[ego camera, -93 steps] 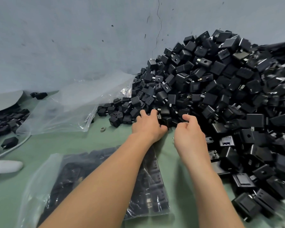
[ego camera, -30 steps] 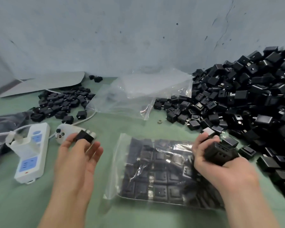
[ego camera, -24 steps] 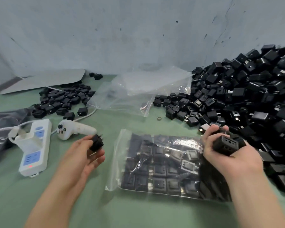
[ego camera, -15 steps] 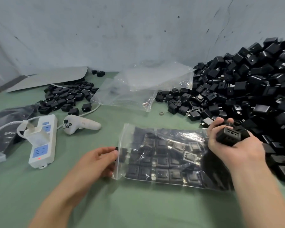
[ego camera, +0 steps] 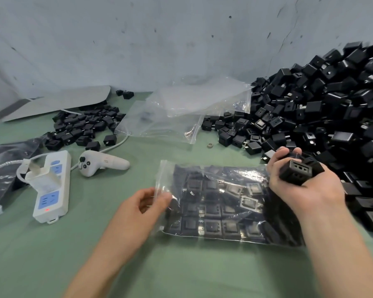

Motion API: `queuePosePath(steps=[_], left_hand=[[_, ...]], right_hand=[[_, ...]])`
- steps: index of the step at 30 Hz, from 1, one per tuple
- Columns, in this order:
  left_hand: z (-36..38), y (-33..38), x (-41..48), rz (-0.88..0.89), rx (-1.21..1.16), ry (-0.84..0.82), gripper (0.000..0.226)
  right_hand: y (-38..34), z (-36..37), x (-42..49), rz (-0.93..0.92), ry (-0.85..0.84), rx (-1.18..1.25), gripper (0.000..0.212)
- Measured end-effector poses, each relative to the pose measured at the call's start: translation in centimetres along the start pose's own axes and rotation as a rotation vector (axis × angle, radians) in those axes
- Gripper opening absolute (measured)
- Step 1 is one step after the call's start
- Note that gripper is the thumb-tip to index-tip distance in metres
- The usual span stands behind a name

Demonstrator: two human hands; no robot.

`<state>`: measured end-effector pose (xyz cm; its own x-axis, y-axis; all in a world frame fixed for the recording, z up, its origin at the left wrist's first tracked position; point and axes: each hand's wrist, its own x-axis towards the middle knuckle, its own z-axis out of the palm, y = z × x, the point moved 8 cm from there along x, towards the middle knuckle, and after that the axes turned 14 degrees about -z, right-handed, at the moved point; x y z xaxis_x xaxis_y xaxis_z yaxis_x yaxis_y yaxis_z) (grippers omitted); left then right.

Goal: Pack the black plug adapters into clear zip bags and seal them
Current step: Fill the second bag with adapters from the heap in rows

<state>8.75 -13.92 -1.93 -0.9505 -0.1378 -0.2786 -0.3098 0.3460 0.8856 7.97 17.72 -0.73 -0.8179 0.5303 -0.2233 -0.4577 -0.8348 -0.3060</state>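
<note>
- Green table [ego camera: 181,272] against a grey wall; the bag [ego camera: 167,175] lies flat on it, just ahead of both hands.
- Bag: long axis runs left to right across the person. It holds rows of adapters lying flat. The mouth points left; whether the zip is closed cannot be told, though the lip looks parted.
- Left hand [ego camera: 142,207]: thumb and fingers pinch the clear lip at the mouth end. This hand is the nearer to the opening.
- Right hand [ego camera: 304,186]: curled round a clutch of adapters [ego camera: 297,172], held above the bag's right, closed end, beside the pile [ego camera: 332,108].
- Finding: the held adapters sit at the far end from the mouth. Judged next move: carry them leftward along the bag's length while the left hand holds the lip apart.
- Held adapter: socket face turned up toward the camera; the block is near cubic, no marked long axis. Prong direction cannot be told.
- Risk, as judged: the bag looks nearly full, so entry at the mouth may be tight.
</note>
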Motion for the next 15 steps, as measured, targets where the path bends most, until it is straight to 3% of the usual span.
queuePosePath(steps=[2, 3, 7, 11, 15], left_hand=[[0.5, 0.0, -0.1, 0.025, 0.051, 0.03, 0.007], [0.7, 0.0, -0.1, 0.03, 0.048, 0.043, 0.004], [0.5, 0.0, 0.3, -0.001, -0.106, 0.04, 0.016], [1.9, 0.3, 0.3, -0.055, -0.217, -0.093, 0.013], [1.2, 0.4, 0.2, -0.028, -0.169, -0.026, 0.012]], right_hand=[[1.1, 0.1, 0.3, 0.18, 0.103, 0.211, 0.016], [1.1, -0.2, 0.2, 0.199, 0.148, 0.197, 0.018], [1.2, -0.6, -0.2, 0.196, 0.141, 0.131, 0.022], [0.9, -0.2, -0.8, 0.191, 0.152, 0.15, 0.023], [0.7, -0.1, -0.8, 0.19, 0.139, 0.134, 0.023]])
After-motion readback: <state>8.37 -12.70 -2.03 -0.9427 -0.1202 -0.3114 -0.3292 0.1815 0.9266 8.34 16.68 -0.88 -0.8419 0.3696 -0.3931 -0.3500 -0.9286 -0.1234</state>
